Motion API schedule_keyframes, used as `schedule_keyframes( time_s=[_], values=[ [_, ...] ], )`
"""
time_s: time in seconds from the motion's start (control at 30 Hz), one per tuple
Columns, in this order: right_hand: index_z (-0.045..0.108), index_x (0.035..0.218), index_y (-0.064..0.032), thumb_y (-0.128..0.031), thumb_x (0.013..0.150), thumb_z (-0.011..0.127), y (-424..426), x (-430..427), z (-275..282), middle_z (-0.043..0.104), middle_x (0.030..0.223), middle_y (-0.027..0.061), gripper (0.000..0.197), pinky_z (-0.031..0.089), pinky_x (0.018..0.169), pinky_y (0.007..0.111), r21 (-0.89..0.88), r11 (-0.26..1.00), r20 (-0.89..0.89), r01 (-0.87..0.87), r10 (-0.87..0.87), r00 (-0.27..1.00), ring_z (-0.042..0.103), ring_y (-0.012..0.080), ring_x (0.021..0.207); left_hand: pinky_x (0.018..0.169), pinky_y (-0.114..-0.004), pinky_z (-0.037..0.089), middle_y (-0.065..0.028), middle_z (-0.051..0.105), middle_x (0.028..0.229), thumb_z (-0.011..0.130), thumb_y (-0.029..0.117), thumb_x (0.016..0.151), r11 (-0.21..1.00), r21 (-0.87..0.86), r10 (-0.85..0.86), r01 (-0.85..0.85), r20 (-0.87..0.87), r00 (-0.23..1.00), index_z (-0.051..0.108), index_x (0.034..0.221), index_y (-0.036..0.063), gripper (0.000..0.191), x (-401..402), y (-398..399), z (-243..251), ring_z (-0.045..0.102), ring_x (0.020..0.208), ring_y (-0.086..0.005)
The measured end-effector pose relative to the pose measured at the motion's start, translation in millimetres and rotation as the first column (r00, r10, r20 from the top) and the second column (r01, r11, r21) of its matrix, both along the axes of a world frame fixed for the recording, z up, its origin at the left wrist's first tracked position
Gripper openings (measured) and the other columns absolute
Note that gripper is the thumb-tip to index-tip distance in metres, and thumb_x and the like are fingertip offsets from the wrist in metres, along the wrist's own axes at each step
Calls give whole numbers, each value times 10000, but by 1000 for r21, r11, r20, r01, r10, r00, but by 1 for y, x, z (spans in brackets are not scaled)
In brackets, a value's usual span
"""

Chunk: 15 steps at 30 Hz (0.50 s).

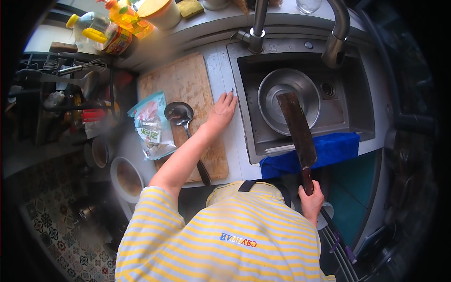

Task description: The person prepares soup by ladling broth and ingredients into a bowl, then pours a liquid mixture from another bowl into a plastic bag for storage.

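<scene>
My right hand grips the dark wooden handle of a cleaver, whose broad, stained blade points away over the sink's front rim. Beneath the blade, inside the steel sink, lies a round metal basin. My left hand rests with its fingers on the white counter strip between the wooden cutting board and the sink; it holds nothing that I can see. A metal ladle with a dark handle lies on the board, beside a light-blue plastic food packet at its left edge.
A blue cloth hangs over the sink's front edge. Faucets rise behind the sink. Bottles and a lidded tub stand at the back left. A utensil rack is at the left, with a white bowl nearer me.
</scene>
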State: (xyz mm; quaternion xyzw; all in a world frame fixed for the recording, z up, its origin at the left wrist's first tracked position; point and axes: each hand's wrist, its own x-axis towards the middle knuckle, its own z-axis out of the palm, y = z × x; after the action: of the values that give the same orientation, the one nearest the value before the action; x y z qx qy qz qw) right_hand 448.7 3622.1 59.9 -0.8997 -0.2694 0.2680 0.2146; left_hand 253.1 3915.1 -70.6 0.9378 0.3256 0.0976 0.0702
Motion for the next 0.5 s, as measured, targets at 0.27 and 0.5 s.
schedule_keyframes(
  time_s=[0.27,0.5],
  values=[
    [559,897,-49,-174,675,648,0,-1,-3,589,696,98,270,451,618,309,17,1000,-8,4,-4,1000,579,226,639,764,-315,451,-107,540,925,475,8,678,997,-44,-62,59,-50,997,544,860,-1,194,-3,5,6,515,890,-257],
    [561,892,-54,-172,666,652,2,-4,-5,584,678,100,270,449,606,317,47,999,9,1,-1,1000,576,245,623,679,-346,460,-116,548,842,500,16,676,989,-132,55,-61,-50,997,538,740,33,76,10,24,3,541,778,-289]
  ],
)
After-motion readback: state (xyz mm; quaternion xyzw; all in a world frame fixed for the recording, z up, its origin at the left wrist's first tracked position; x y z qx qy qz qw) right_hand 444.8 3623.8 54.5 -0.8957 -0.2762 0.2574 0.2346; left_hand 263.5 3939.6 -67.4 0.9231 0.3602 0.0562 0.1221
